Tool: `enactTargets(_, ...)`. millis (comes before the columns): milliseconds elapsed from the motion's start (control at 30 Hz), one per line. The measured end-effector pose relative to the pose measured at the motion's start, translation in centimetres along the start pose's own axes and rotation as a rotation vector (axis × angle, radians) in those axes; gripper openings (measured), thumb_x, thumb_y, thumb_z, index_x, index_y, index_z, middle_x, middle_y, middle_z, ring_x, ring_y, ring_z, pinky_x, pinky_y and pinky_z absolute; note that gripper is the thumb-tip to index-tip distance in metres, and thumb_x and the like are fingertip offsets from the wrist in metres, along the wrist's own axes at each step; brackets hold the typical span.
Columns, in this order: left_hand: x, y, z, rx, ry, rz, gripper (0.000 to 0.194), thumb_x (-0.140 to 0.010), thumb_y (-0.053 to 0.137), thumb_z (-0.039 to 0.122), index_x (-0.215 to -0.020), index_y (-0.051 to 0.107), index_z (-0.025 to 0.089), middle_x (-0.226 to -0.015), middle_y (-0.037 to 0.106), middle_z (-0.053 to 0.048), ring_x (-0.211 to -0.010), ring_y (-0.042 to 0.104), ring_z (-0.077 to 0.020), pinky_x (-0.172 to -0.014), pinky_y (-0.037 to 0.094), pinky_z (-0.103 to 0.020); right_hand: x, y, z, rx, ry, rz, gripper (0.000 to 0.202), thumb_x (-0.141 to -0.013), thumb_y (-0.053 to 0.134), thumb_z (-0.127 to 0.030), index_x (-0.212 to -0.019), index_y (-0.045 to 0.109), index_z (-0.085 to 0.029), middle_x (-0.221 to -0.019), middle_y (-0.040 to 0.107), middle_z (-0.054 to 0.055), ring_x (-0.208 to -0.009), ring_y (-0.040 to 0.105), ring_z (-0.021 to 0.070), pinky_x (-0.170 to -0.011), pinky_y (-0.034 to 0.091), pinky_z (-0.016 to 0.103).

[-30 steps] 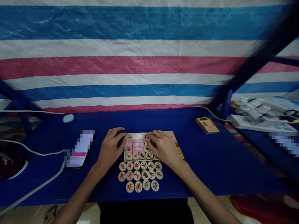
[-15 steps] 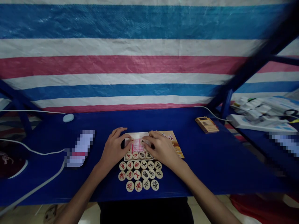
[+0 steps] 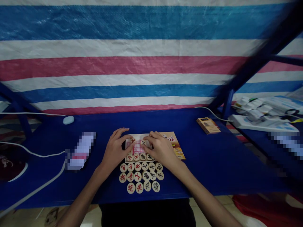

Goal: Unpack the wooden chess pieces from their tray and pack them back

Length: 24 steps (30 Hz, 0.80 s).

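A shallow white tray (image 3: 139, 161) lies in front of me, holding a folded paper board with a pink grid (image 3: 138, 147) and a near row of round Chinese chess pieces (image 3: 136, 157). Over its left part, my left hand (image 3: 116, 145) pinches a red-marked piece (image 3: 133, 140) between thumb and forefinger. My right hand (image 3: 160, 146) has a black-marked piece (image 3: 143, 142) at its thumb and fingertip on the right part. Closer to me, several loose pieces (image 3: 137, 176) lie face up in rows, red-marked on the left and black-marked on the right.
A printed box lid (image 3: 178, 145) is partly under my right hand. Left stand a phone (image 3: 81, 151) with a cable and a small white case (image 3: 68, 120). A yellow-brown card box (image 3: 208, 125) lies back right. Beyond the blue frame is a power strip (image 3: 262, 124).
Both hands hold nearly the same pose over the tray. The piece at each hand's fingertips shows a little more plainly; the view has shifted slightly.
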<state>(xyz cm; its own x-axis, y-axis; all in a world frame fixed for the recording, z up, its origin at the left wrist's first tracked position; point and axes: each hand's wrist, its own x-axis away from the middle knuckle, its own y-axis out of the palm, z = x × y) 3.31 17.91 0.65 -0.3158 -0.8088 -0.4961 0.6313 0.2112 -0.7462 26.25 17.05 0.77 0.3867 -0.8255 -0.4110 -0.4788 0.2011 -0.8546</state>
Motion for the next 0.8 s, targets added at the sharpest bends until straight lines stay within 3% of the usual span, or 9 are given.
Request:
enactTargets(133,0.8,-1.2,1.3,0.058,0.039,0.109,0.02,-0.092,0.069,0.025,-0.112,0.07,0.026,-0.125,0.068,-0.005,-0.12,0.06,-0.0238,-0.103,0.05,-0.048,0.8,-1.4,-1.0,-0.095,0.002,0.105,0.023,-0.097,0.06,-0.035,-0.112,0.069,-0.021,-0.101,0.065,0.007,-0.087,0.063,0.0189,-0.077,0.053,0.033)
enactTargets(267,4.5,-2.2,2.6,0.054,0.06,0.197,0.029,-0.089,0.073,0.018,-0.117,0.069,0.025,-0.112,0.07,-0.004,-0.108,0.064,-0.0213,-0.095,0.052,-0.041,3.9,-2.7,-2.3,-0.28,-0.048,0.292,0.025,-0.091,0.068,-0.024,-0.115,0.066,-0.023,-0.108,0.066,0.007,-0.1,0.065,0.0198,-0.083,0.057,0.033)
enactTargets(467,10.5,-3.2,3.6,-0.046,0.105,0.185,0.036,-0.087,0.073,0.01,-0.121,0.069,0.021,-0.105,0.072,-0.005,-0.098,0.063,-0.0196,-0.088,0.051,-0.036,10.4,-2.6,-2.6,-0.253,-0.131,0.221,0.042,-0.088,0.068,-0.011,-0.129,0.062,-0.019,-0.115,0.068,0.008,-0.104,0.067,0.0182,-0.084,0.059,0.03)
enactTargets(667,11.2,-3.3,4.2,-0.036,0.146,0.103,0.027,-0.089,0.071,0.012,-0.115,0.072,0.02,-0.097,0.071,-0.003,-0.09,0.062,-0.0168,-0.081,0.048,-0.032,12.6,-2.2,-2.4,-0.136,-0.199,0.134,0.049,-0.091,0.066,-0.013,-0.139,0.057,-0.016,-0.119,0.07,0.009,-0.104,0.068,0.0187,-0.083,0.059,0.031)
enactTargets(800,11.2,-3.0,4.3,-0.053,0.169,0.065,0.03,-0.09,0.07,0.013,-0.119,0.071,0.021,-0.098,0.072,-0.002,-0.089,0.062,-0.0161,-0.081,0.045,-0.033,12.6,-2.0,-2.6,-0.104,-0.183,0.115,0.04,-0.095,0.065,-0.019,-0.135,0.059,-0.018,-0.117,0.071,0.008,-0.101,0.069,0.0187,-0.084,0.059,0.033)
